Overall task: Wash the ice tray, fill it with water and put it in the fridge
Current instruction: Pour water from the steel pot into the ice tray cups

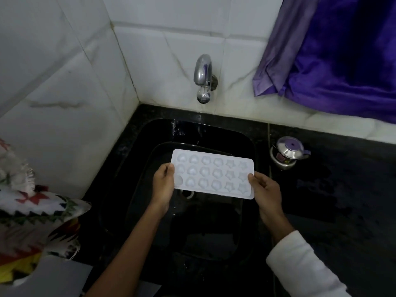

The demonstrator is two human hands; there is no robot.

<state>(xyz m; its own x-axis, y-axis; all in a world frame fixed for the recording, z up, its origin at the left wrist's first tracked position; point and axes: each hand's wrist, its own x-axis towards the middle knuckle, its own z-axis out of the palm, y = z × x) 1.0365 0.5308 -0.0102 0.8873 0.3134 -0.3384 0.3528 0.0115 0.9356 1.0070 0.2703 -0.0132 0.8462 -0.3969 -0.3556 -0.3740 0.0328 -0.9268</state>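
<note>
At the far left a patterned cloth [32, 213] hangs against the white tiled wall. Next to it the left hand [164, 185] grips the short left end of the ice tray [214, 173], thumb on top and fingers curled beneath. The white tray is held roughly level, cavities facing up, in the air above the black sink [214, 129], with the drain [187, 194] showing just under its near edge. The chrome tap [203, 78] sticks out of the wall behind, well above the tray. The right hand [265, 189], in a white sleeve [300, 264], pinches the tray's right end. Further right a small steel pot [288, 152] with a purple knob stands on the black counter [342, 189], under a purple curtain [342, 61]
</note>
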